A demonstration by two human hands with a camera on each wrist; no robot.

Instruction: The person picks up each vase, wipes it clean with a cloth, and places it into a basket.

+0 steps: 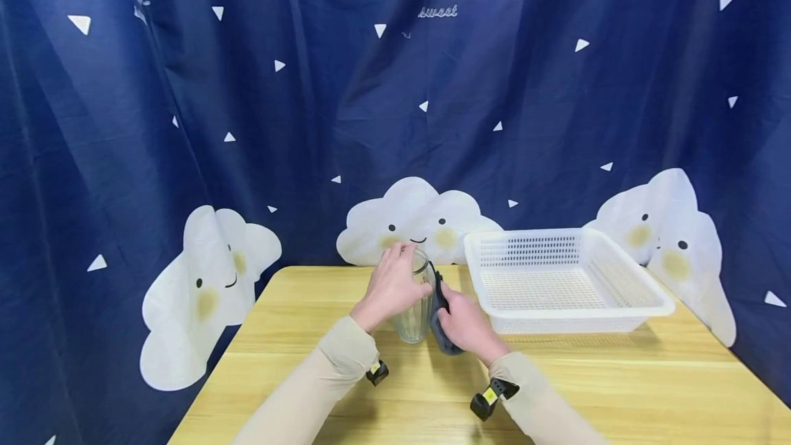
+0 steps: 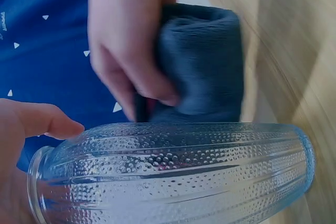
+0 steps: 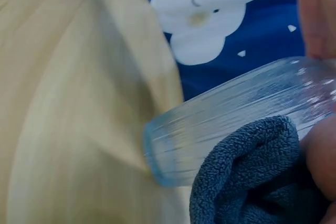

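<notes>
A clear, ribbed glass vase (image 1: 410, 327) with a dimpled surface stands on the table in the head view. My left hand (image 1: 391, 285) grips it round the upper part near the rim, thumb along its side. Just right of the vase, my right hand (image 1: 467, 323) holds a bunched dark grey-blue terry cloth (image 1: 442, 336). In the left wrist view the cloth (image 2: 205, 61) hangs behind the vase (image 2: 178, 171), partly blurred. The right wrist view shows the cloth (image 3: 247, 166) overlapping the glass side; whether they touch I cannot tell.
A white perforated plastic basket (image 1: 562, 321) sits on the wooden table (image 1: 618, 390), right of my right hand. Behind the table hangs a dark blue curtain (image 1: 346, 88) with clouds and triangles.
</notes>
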